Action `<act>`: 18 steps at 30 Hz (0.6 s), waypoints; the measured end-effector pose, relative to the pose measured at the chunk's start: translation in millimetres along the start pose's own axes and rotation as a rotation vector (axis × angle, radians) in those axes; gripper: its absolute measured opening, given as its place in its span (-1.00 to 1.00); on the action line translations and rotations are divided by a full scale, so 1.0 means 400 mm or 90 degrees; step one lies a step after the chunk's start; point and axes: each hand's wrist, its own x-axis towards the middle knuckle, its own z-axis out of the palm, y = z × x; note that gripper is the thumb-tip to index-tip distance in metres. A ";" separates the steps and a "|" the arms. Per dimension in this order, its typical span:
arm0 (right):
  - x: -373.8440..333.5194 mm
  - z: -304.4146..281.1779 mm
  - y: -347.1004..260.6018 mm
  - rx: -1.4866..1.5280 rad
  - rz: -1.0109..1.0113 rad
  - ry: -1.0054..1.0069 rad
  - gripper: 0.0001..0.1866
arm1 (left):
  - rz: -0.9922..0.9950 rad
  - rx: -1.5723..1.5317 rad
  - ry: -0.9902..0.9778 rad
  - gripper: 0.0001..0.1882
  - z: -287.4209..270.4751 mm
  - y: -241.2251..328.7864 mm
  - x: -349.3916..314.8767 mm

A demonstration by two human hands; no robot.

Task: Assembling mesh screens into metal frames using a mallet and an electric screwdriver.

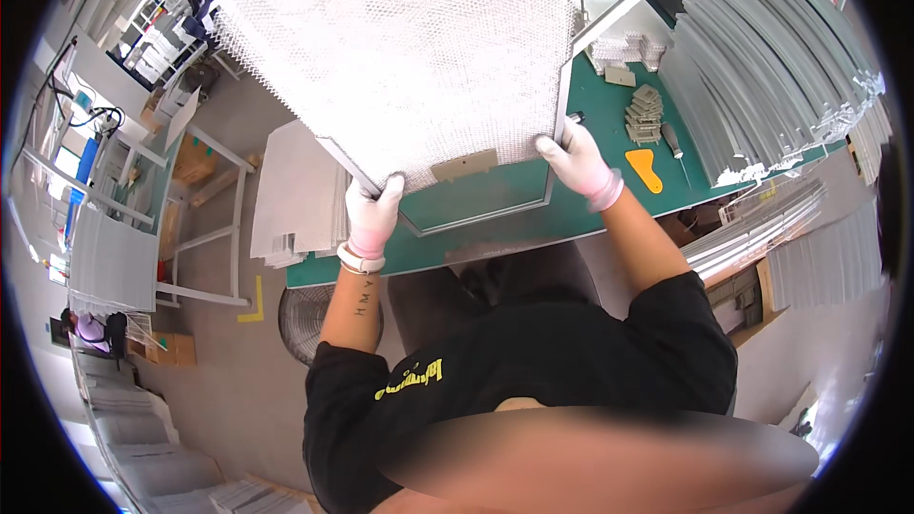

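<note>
Before me is a metal frame (487, 220) with a large white mesh sheet (409, 48) reaching up from it, tilted over the green table (438, 252). My left hand (372, 214), in a white glove, is closed around the frame's left bar near its lower corner. On the other side, my gloved right hand (578, 163) grips the right bar. A small grey plate (465, 165) lies at the mesh's near edge. Between that edge and the frame's near bar, the green tabletop shows through. Fingers under the bars are partly hidden.
To the right lie a yellow scraper-like piece (645, 171), a screwdriver (672, 141) and stacked metal plates (645, 114). Long pale strips (762, 76) are piled beyond them. White sheets (300, 190) stand stacked at the left; a round fan (307, 324) is below the table edge.
</note>
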 end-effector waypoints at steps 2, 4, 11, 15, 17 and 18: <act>0.034 -0.053 -0.087 -0.199 0.118 -0.219 -0.62 | -0.055 0.116 -0.149 -0.71 -0.027 0.045 0.022; 0.083 -0.060 -0.179 -0.301 -0.150 -0.229 -0.55 | -0.057 0.152 -0.180 -0.86 -0.049 0.101 0.064; 0.098 0.056 -0.190 -0.115 -0.073 0.242 -0.78 | 0.105 0.001 0.058 -0.69 0.020 0.180 0.093; 0.086 0.095 -0.215 -0.100 -0.091 0.301 -0.80 | 0.150 0.056 0.109 -0.65 0.019 0.170 0.082; 0.093 0.030 -0.151 -0.027 -0.108 0.213 -0.87 | 0.138 0.009 0.105 -0.66 0.017 0.165 0.074; 0.089 0.015 -0.137 0.008 -0.105 0.166 -0.85 | 0.140 0.007 0.082 -0.72 0.022 0.164 0.067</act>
